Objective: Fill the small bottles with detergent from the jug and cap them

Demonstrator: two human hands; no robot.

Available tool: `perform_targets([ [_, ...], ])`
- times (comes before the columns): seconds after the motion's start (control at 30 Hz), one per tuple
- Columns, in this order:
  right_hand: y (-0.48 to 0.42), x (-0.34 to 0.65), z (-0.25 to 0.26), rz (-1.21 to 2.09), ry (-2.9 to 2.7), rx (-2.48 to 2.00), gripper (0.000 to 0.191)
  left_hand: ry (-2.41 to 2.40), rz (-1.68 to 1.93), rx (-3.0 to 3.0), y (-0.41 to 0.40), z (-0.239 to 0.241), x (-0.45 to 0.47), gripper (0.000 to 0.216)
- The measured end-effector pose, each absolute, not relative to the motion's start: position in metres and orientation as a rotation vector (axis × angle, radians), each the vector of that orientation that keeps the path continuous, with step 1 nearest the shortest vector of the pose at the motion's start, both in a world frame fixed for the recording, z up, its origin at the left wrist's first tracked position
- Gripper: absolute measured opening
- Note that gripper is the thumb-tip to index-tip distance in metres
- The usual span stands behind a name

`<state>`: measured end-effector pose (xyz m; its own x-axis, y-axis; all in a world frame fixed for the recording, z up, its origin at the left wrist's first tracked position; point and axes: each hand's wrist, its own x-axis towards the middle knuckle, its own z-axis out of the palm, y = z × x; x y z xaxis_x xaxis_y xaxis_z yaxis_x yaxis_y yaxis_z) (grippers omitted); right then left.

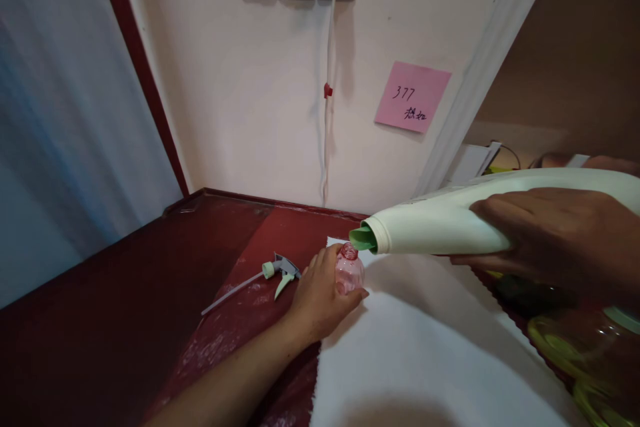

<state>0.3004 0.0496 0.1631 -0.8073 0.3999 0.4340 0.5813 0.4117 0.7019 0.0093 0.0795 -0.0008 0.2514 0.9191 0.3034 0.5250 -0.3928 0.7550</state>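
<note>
My left hand (pixel 320 290) is wrapped round a small clear pink bottle (pixel 352 272), which stands on a white cloth with its neck uncapped. In my right hand (pixel 560 227) is a large pale green jug-style bottle (pixel 435 223), tipped nearly level. Its green pouring spout (pixel 363 238) sits right at the mouth of the pink bottle. Whether liquid is flowing I cannot make out. Left of my left hand lies a grey and pale green trigger spray head (pixel 283 269) with its long dip tube on the red surface.
Beneath lies a white cloth (pixel 400 360) on a dark red tabletop (pixel 125 267). Yellow-green transparent containers (pixel 565 340) stand at the lower right. A pink note (pixel 413 97) and a white cord (pixel 327 147) are on the wall behind. A blue-grey curtain (pixel 75 100) hangs left.
</note>
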Motion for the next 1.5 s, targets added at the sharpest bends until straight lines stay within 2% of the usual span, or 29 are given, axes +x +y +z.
perform_targets([
  [0.3,0.05,0.302,0.162,-1.375,-2.455,-0.873,0.053,1.305,1.019,2.005,0.08,-0.001,0.01,0.061],
  [0.43,0.054,0.304,0.157,-1.283,-2.469,-0.912,0.055,1.296,1.031,1.998,0.081,-0.002,0.009,0.061],
  [0.7,0.065,0.314,0.141,-0.746,-2.381,-1.256,0.064,1.263,1.055,1.978,0.083,-0.005,0.009,0.059],
  [0.83,0.07,0.306,0.145,-0.322,-2.15,-1.441,0.058,1.257,1.069,1.965,0.085,-0.006,0.008,0.058],
  [0.93,0.075,0.298,0.143,-0.263,-2.005,-1.459,0.055,1.232,1.068,1.944,0.087,-0.008,0.007,0.058],
  [1.27,0.084,0.299,0.07,-0.045,-1.235,-1.515,0.058,1.262,1.011,1.878,0.088,-0.003,0.006,0.066],
  [1.5,0.079,0.306,0.031,0.109,-1.075,-1.496,0.059,1.254,1.074,1.841,0.089,-0.004,0.007,0.064],
])
